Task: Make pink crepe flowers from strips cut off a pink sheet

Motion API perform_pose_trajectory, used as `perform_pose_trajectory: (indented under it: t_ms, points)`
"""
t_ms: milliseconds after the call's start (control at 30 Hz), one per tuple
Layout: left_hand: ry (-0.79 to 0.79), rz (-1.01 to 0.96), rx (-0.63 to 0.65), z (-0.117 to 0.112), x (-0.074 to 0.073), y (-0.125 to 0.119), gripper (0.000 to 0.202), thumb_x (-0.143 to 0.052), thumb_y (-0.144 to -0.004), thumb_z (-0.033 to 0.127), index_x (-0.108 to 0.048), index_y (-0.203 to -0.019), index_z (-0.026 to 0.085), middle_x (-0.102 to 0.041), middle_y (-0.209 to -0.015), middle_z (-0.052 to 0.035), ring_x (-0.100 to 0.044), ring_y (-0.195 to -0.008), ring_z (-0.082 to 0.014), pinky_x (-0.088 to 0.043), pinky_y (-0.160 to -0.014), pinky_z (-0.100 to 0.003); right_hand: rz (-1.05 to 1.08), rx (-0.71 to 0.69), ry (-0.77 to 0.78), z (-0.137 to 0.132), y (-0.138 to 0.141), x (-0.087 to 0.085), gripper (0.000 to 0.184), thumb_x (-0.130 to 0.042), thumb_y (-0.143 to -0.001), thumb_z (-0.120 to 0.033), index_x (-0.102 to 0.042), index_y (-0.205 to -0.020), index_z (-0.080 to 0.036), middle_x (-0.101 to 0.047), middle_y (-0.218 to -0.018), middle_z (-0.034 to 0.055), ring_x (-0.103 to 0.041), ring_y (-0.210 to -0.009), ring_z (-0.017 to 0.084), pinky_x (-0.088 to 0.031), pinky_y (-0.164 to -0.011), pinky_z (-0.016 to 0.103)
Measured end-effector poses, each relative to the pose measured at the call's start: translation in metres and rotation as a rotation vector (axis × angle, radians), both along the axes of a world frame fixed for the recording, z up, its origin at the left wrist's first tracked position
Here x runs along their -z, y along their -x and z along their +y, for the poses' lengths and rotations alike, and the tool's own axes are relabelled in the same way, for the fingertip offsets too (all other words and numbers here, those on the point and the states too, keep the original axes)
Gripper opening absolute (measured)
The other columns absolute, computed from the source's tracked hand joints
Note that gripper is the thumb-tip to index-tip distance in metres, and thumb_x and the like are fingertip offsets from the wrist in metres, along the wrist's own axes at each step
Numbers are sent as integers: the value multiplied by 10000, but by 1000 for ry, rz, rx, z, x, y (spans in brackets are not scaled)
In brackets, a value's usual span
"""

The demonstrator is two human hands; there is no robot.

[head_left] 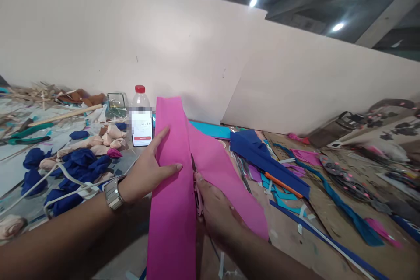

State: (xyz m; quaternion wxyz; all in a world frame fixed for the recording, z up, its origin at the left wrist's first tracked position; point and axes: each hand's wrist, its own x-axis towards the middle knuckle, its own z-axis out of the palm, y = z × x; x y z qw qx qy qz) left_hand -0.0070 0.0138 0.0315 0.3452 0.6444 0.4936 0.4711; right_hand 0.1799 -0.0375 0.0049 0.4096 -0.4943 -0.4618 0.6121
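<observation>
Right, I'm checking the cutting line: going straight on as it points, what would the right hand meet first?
Likely the pink cloth, just ahead of the scissors in the right hand; depth is unclear. Beyond it stands the pale wall.

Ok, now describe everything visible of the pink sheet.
The pink sheet looks smooth, like cloth or paper. A long straight strip runs out of view at the bottom; a wider flap with a curved edge spreads to the right, seemingly joined beyond the scissors. The right hand holds these at the slit; the left hand rests thumb and finger on the strip.
</observation>
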Motion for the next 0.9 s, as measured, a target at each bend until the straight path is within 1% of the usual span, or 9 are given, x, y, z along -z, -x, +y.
perform_pose_trajectory:
  t_ms: [33,100,200,267,333,500,633,800,900]
  points:
    - [-16,11,-6,0,3,1,958,-807,-754,330,-315,-1573,265,-328,-1626,-118,-319,-1493,-348,-260,-1237,-528,5,15,27,0,1,2,577,-518,-877,-742,-665,-692,-216,-544,-484,-24,-454,-422,128,-367,-452,257]
    - [-28,35,-15,-1,7,3,965,-806,-751,331,-310,-1575,255,-318,-1632,-113,-310,-1498,-346,-243,-1246,-527,49,4,45,1,3,6,517,-543,-886,-707,-728,-859,-226,-635,-588,-4,-561,-510,159,-446,-535,279]
    - [-4,60,-19,-2,9,5,999,-809,-741,355,-284,-1585,248,-316,-1636,-98,-323,-1494,-333,-258,-1247,-509,116,-63,27,3,4,8,489,-542,-919,-656,-726,-1104,-242,-733,-784,31,-688,-738,216,-526,-728,340]
    - [8,83,-28,-3,8,6,976,-792,-758,353,-285,-1585,245,-317,-1637,-91,-325,-1495,-326,-275,-1244,-496,106,-93,39,3,4,7,516,-516,-935,-653,-723,-1140,-227,-755,-869,52,-708,-862,244,-529,-830,376]
    - [5,104,-33,-4,6,7,970,-789,-760,353,-289,-1584,240,-324,-1634,-91,-326,-1496,-322,-281,-1244,-488,75,-94,49,3,4,7,547,-494,-942,-662,-733,-1124,-205,-764,-919,69,-706,-945,263,-518,-897,399]
    - [-26,112,-24,-3,6,7,967,-792,-760,363,-296,-1581,242,-332,-1631,-88,-328,-1497,-317,-280,-1248,-480,93,-76,26,1,6,8,539,-508,-946,-645,-722,-1134,-188,-759,-1039,88,-686,-1050,273,-517,-944,417]
    - [-35,104,-23,-3,5,7,965,-797,-754,359,-308,-1576,230,-332,-1632,-83,-326,-1498,-311,-275,-1254,-467,124,-83,2,1,8,10,509,-509,-963,-609,-695,-1191,-194,-756,-1029,86,-677,-1080,271,-511,-971,434]
    - [-32,86,-27,-4,4,6,966,-804,-743,341,-321,-1570,218,-340,-1627,-87,-334,-1495,-305,-277,-1253,-463,169,-80,8,0,10,10,505,-519,-953,-619,-680,-1200,-210,-755,-1003,83,-686,-1061,279,-551,-899,434]
    - [-22,83,-28,-4,4,6,974,-806,-740,337,-316,-1573,212,-345,-1624,-92,-344,-1490,-305,-289,-1249,-466,173,-89,6,-1,11,11,502,-521,-952,-620,-678,-1193,-208,-752,-998,84,-681,-1074,280,-551,-909,440]
